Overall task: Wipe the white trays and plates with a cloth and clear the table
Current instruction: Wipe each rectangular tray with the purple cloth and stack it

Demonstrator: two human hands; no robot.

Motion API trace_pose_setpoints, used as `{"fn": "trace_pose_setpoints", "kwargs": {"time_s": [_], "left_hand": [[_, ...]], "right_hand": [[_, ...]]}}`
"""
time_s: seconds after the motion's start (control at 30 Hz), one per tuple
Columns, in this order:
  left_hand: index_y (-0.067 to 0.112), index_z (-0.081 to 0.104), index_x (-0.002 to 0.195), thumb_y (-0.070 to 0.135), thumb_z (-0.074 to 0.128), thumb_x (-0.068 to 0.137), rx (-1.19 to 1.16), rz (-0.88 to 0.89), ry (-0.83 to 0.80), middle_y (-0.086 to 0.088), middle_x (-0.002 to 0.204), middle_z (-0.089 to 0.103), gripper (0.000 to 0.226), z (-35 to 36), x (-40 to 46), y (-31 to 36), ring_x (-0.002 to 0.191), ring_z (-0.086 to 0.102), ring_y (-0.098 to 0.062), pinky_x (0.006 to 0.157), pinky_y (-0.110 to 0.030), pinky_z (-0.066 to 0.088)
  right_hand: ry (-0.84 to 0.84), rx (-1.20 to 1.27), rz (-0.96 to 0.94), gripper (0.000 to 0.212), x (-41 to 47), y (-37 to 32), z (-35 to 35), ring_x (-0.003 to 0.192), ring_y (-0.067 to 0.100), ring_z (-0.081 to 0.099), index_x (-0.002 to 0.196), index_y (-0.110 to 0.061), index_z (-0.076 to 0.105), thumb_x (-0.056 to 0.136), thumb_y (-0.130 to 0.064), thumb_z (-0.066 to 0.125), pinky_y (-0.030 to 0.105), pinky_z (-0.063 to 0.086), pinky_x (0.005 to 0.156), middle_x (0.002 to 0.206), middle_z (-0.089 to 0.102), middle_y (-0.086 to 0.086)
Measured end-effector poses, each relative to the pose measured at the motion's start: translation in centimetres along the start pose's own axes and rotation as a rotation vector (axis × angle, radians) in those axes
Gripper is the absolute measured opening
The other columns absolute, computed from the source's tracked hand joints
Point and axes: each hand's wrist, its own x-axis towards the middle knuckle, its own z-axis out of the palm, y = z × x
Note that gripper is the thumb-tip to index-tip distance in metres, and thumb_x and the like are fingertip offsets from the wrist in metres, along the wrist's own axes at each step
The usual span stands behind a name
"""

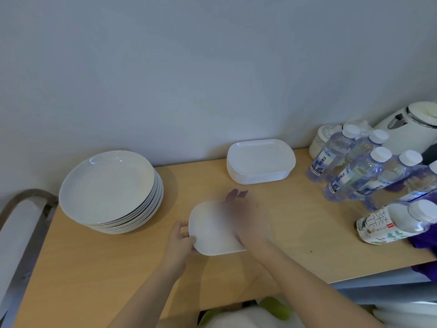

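A white rectangular tray (212, 235) lies on the wooden table (94, 261) in front of me. My left hand (181, 240) grips its left edge, thumb on top. My right hand (246, 216) is blurred with motion over the tray's right half. A purple cloth (236, 194) pokes out beyond its fingers, so the hand seems to hold it. A stack of several white trays (260, 162) stands against the wall behind. A stack of several round white plates (106, 188) sits at the left.
Several water bottles (354, 169) crowd the right side of the table, one white-labelled bottle (397, 223) lying on its side. A white kettle (411, 129) stands at the far right by the wall. A chair back (19, 233) is at the left edge.
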Motion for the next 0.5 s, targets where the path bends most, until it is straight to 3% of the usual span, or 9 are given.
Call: {"fn": "trace_pose_setpoints", "kwargs": {"time_s": [0.17, 0.33, 0.5], "left_hand": [[0.016, 0.051, 0.112, -0.009, 0.046, 0.086, -0.056, 0.019, 0.015, -0.016, 0.098, 0.066, 0.036, 0.0, -0.5, 0.0, 0.087, 0.067, -0.031, 0.058, -0.035, 0.056], [0.018, 0.054, 0.104, -0.006, 0.049, 0.090, -0.081, 0.049, -0.019, -0.015, 0.091, 0.069, 0.029, 1.2, -1.0, 0.2, 0.079, 0.069, -0.030, 0.060, -0.039, 0.058], [0.008, 0.055, 0.108, -0.010, 0.050, 0.089, -0.155, 0.062, -0.047, -0.021, 0.088, 0.070, 0.026, 1.8, -1.8, 0.1, 0.074, 0.068, -0.033, 0.064, -0.044, 0.056]], "right_hand": [[-0.023, 0.084, 0.080, 0.039, -1.3, 1.9, -0.4, 0.117, 0.023, 0.039, 0.136, -0.027, 0.040, 0.097, -0.028, 0.043, 0.031, 0.034, 0.099, 0.137, 0.043, -0.006], [-0.039, 0.212, 0.113, 0.038, -3.4, 0.4, 0.5, 0.105, 0.023, 0.047, 0.133, -0.024, 0.046, 0.095, -0.026, 0.044, 0.029, 0.035, 0.095, 0.125, 0.053, -0.002], [-0.099, 0.318, -0.065, 0.036, -4.3, -2.9, 0.8, 0.107, 0.020, 0.042, 0.130, -0.025, 0.049, 0.094, -0.026, 0.046, 0.030, 0.036, 0.095, 0.125, 0.053, -0.002]]}}
